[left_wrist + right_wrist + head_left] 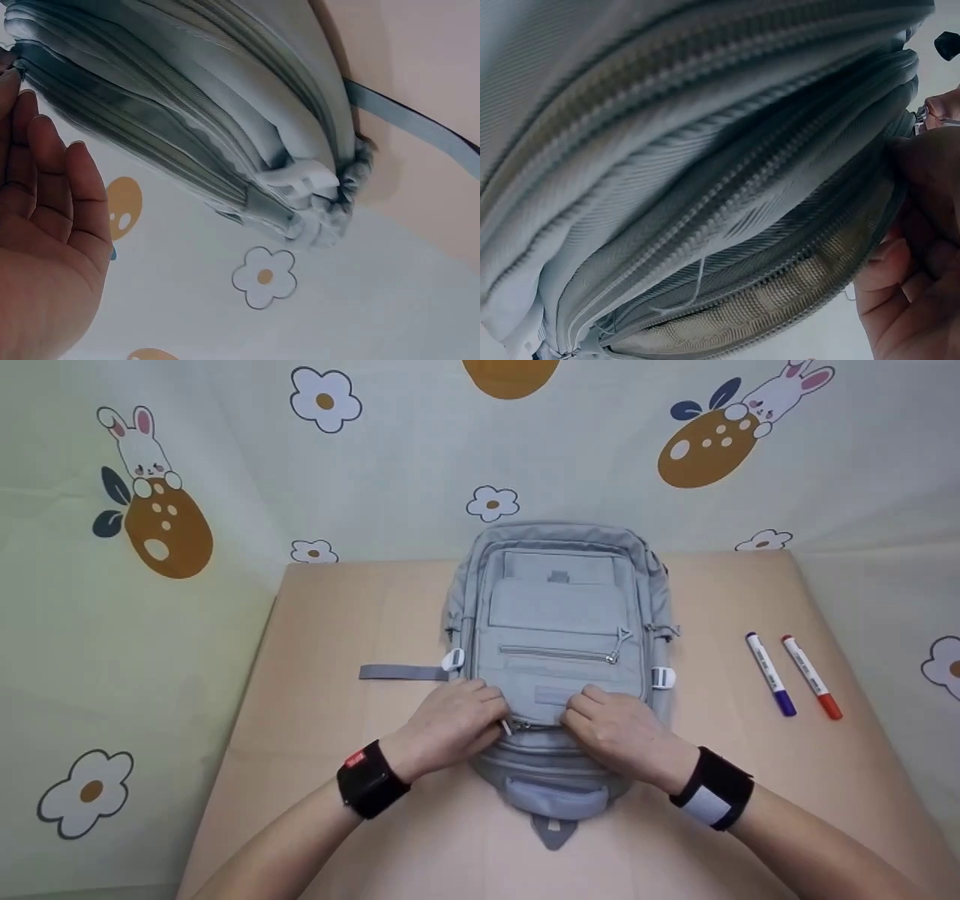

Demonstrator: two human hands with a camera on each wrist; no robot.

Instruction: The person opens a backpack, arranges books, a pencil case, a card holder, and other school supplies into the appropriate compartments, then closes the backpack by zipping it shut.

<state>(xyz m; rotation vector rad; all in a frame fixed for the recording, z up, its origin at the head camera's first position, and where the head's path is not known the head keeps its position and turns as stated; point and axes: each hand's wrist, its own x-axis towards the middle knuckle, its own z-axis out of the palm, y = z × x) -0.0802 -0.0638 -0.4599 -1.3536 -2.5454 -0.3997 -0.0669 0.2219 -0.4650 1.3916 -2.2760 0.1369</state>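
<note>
A grey backpack (555, 607) lies front up on the table, its carry handle (556, 799) toward the person. My left hand (457, 720) pinches a zipper pull on the front compartment's left side; a pale tab (507, 727) pokes out by the fingers. On the other side, my right hand (622, 731) grips the edge of the same compartment between thumb and fingers. In the right wrist view the compartment's zipper teeth (780, 289) are parted, and a loose thread (697, 289) hangs across the gap. The left wrist view shows the left palm (45, 255) beside the bag's zippered side.
Two capped markers, one with a blue cap (785, 703) and one with a red cap (829, 706), lie right of the bag. A grey strap (401, 672) extends left across the table (315, 622). Patterned cloth (405, 457) hangs behind and along the sides.
</note>
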